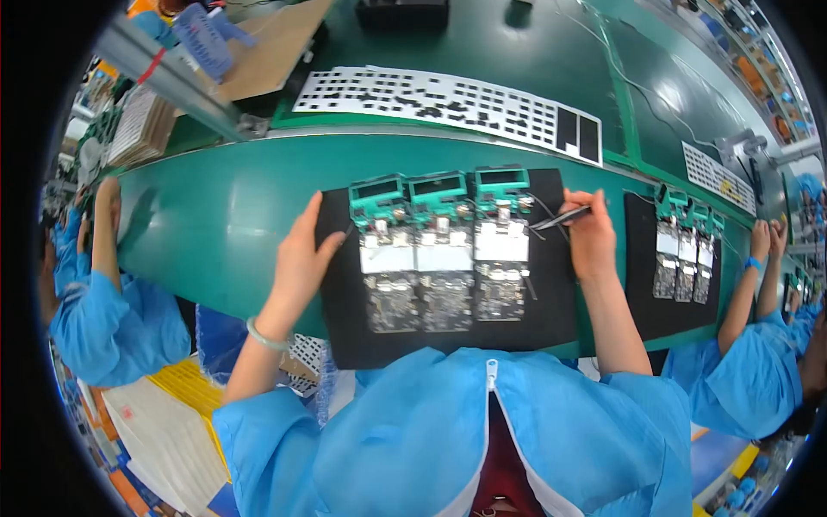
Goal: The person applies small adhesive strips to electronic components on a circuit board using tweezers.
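A black flat board [551, 293] lies before me, its near edge close to my body. Three electronic assemblies stand side by side on it, each with a green-framed display module [437, 186] at the far end, a white middle section [501, 241] and a circuit board [394, 303] at the near end. My left hand [301, 254] grips the board's left edge, thumb on top. In my right hand [593, 237], at the board's right edge, is a pair of dark tweezers [564, 216], pinched between the fingers. Their tips point left toward the rightmost assembly. Thin wires lie beside it.
Beyond the green workbench [215, 207], a white sheet with black pads [431, 99] lies on a raised ledge. To my right, a co-worker [741, 370] sits by another black board [642, 258] with similar assemblies. Another person [121, 327] sits to the left, near a metal post [172, 77].
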Tool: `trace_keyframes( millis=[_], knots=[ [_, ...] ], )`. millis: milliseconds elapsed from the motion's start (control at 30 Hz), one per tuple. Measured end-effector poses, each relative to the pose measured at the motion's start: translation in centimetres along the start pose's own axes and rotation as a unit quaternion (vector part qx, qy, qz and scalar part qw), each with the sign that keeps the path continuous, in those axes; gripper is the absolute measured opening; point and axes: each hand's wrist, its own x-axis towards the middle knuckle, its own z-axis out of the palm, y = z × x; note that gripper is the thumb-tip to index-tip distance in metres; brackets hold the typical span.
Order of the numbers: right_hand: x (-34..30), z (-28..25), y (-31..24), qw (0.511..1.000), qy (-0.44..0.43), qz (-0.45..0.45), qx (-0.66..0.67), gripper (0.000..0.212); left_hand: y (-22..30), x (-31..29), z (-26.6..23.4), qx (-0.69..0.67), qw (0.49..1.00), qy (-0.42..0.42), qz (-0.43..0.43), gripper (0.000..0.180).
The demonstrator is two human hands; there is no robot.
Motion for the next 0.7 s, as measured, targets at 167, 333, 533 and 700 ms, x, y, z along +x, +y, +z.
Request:
trace_keyframes(
  millis=[167, 333, 533, 700],
  knots=[
    [-1.8, -2.8, -2.8, 0.997, 0.08, -0.017, -0.005, 0.037, 2.9, 2.2, -0.4, -0.055, 0.987, -0.153, -0.007, 0.042],
    [0.0, -1.5, -3.2, 0.995, 0.038, -0.093, -0.003, 0.038, 6.1, 9.6, -0.2, -0.066, 0.97, -0.08, 0.219, 0.031],
    [4.2, 0.4, -1.3, 0.999, -0.04, -0.001, -0.02, 0.04, 8.6, 13.5, 5.5, -0.232, 0.799, -0.421, 0.361, 0.044],
    [1.9, 0.1, -1.1, 0.999, -0.037, 0.022, 0.007, 0.04, 9.5, 13.3, 5.3, -0.142, 0.783, -0.422, 0.434, 0.039]
  ],
)
